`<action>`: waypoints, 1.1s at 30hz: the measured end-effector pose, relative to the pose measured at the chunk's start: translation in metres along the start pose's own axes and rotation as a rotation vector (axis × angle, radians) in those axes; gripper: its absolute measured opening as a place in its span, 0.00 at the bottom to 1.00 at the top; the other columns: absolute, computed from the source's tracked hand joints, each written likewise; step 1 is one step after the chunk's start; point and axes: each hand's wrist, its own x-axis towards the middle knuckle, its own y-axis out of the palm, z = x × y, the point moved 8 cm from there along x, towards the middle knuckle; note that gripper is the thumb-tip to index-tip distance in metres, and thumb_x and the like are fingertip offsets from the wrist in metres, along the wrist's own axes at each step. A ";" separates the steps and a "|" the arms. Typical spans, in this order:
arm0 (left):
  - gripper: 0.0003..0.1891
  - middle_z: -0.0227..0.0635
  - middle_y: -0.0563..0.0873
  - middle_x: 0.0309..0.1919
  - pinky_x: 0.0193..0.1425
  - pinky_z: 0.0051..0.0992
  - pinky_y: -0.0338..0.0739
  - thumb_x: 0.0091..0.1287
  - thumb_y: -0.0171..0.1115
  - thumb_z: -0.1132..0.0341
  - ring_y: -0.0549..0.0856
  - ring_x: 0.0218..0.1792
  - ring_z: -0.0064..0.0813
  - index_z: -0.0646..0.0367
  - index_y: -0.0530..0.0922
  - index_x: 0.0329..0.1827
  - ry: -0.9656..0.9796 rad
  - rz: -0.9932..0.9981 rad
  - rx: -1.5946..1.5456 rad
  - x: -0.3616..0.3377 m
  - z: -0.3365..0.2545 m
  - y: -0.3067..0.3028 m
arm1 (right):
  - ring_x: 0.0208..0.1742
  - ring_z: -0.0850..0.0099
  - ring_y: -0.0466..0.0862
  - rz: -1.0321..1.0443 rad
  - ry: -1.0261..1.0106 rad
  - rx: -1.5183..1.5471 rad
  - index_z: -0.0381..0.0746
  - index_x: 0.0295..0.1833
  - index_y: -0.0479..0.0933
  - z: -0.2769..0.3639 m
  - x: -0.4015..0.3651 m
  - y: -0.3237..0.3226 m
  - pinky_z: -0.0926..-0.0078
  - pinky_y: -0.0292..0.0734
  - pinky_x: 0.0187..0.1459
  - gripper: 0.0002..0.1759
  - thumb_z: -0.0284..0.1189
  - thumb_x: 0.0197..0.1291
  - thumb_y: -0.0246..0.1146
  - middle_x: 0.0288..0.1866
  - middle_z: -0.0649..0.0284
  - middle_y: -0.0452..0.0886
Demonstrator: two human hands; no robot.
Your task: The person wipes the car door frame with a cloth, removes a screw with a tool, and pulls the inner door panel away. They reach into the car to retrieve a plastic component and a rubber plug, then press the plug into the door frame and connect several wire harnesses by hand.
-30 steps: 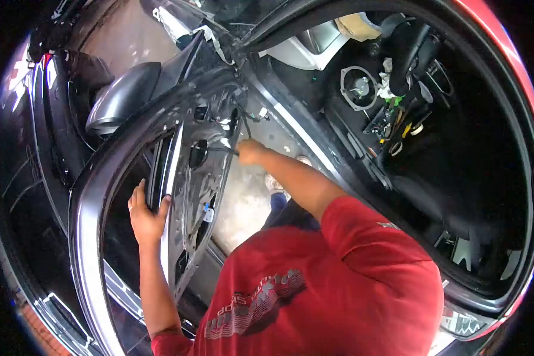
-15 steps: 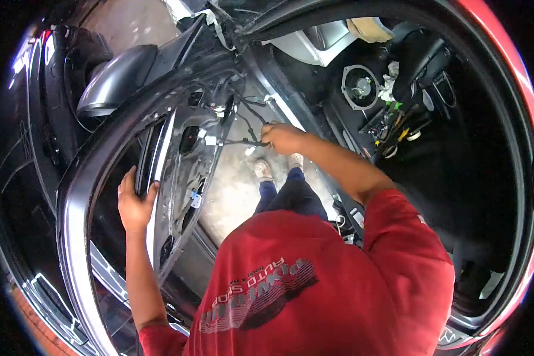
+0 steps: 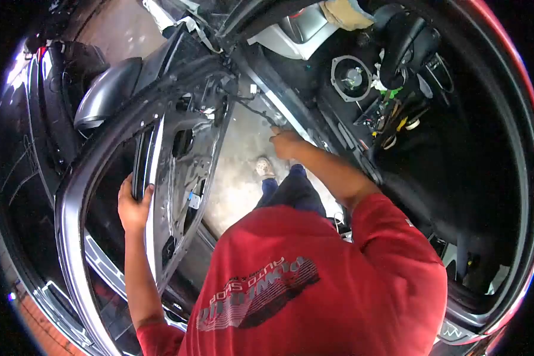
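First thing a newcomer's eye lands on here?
Probably the bright red T-shirt with its printed lettering, filling the bottom centre. Next, the stripped car door at left of centre, its inner metal exposed, with the left hand straddling the window sill and the right hand, near centre, gripping a black wiring harness. Then the round speaker in the dark cabin, upper right.

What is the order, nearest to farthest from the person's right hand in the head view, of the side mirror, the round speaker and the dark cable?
1. Dark cable: at the right hand itself.
2. Round speaker: to the upper right of it.
3. Side mirror: far across, upper left.
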 end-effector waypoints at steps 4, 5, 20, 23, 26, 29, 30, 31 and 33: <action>0.34 0.52 0.88 0.64 0.73 0.44 0.79 0.67 0.79 0.52 0.87 0.66 0.54 0.61 0.82 0.72 -0.047 0.034 -0.102 -0.003 -0.004 0.001 | 0.71 0.45 0.84 0.092 0.145 0.135 0.36 0.64 0.87 -0.024 -0.016 0.055 0.51 0.81 0.71 0.24 0.30 0.63 0.65 0.78 0.46 0.78; 0.34 0.52 0.88 0.64 0.73 0.44 0.79 0.67 0.79 0.52 0.87 0.66 0.54 0.61 0.82 0.72 -0.043 0.035 -0.103 -0.004 -0.005 0.000 | 0.68 0.45 0.86 0.188 0.134 0.111 0.38 0.63 0.86 -0.031 -0.018 0.082 0.50 0.83 0.68 0.25 0.31 0.60 0.64 0.72 0.45 0.84; 0.39 0.57 0.86 0.70 0.76 0.40 0.76 0.72 0.76 0.50 0.86 0.70 0.51 0.65 0.75 0.80 0.168 0.023 -0.156 -0.016 0.011 0.010 | 0.71 0.45 0.85 -0.028 0.837 0.492 0.41 0.67 0.86 -0.064 -0.313 0.267 0.47 0.83 0.67 0.27 0.36 0.66 0.60 0.69 0.45 0.87; 0.40 0.57 0.85 0.72 0.77 0.39 0.75 0.73 0.76 0.52 0.85 0.71 0.50 0.66 0.73 0.81 0.226 0.010 -0.151 -0.022 0.013 0.009 | 0.58 0.45 0.90 -0.136 0.857 0.528 0.38 0.49 0.90 -0.007 -0.360 0.348 0.49 0.84 0.62 0.20 0.38 0.63 0.59 0.52 0.44 0.92; 0.41 0.59 0.83 0.74 0.79 0.38 0.73 0.73 0.76 0.53 0.84 0.73 0.50 0.68 0.72 0.82 0.301 -0.024 -0.153 -0.031 0.009 0.005 | 0.58 0.47 0.91 -0.094 0.848 0.526 0.38 0.47 0.92 0.041 -0.380 0.452 0.50 0.84 0.62 0.19 0.38 0.65 0.60 0.54 0.46 0.92; 0.42 0.62 0.80 0.76 0.82 0.42 0.70 0.73 0.76 0.53 0.80 0.76 0.54 0.70 0.70 0.82 0.375 -0.045 -0.171 -0.030 0.008 0.009 | 0.61 0.47 0.90 -0.020 0.836 0.639 0.35 0.49 0.93 0.091 -0.416 0.474 0.50 0.83 0.64 0.22 0.39 0.66 0.61 0.56 0.43 0.92; 0.42 0.62 0.79 0.76 0.82 0.46 0.70 0.73 0.75 0.52 0.78 0.76 0.57 0.67 0.70 0.83 0.478 -0.221 0.030 -0.037 0.001 0.000 | 0.61 0.47 0.90 -0.041 0.857 0.647 0.35 0.49 0.93 0.092 -0.426 0.475 0.50 0.83 0.64 0.22 0.39 0.66 0.61 0.56 0.43 0.92; 0.41 0.61 0.79 0.76 0.82 0.50 0.70 0.73 0.74 0.51 0.77 0.77 0.59 0.64 0.70 0.84 0.590 -0.403 0.220 -0.045 -0.016 -0.002 | 0.60 0.46 0.90 -0.086 0.904 0.659 0.35 0.47 0.93 0.091 -0.438 0.478 0.49 0.84 0.62 0.21 0.40 0.65 0.62 0.54 0.43 0.92; 0.39 0.61 0.78 0.76 0.81 0.54 0.69 0.75 0.72 0.49 0.75 0.77 0.62 0.58 0.72 0.84 0.708 -0.489 0.151 -0.078 -0.064 -0.009 | 0.57 0.45 0.91 -0.197 0.991 0.677 0.36 0.44 0.93 0.089 -0.475 0.490 0.48 0.85 0.60 0.22 0.42 0.64 0.63 0.51 0.42 0.92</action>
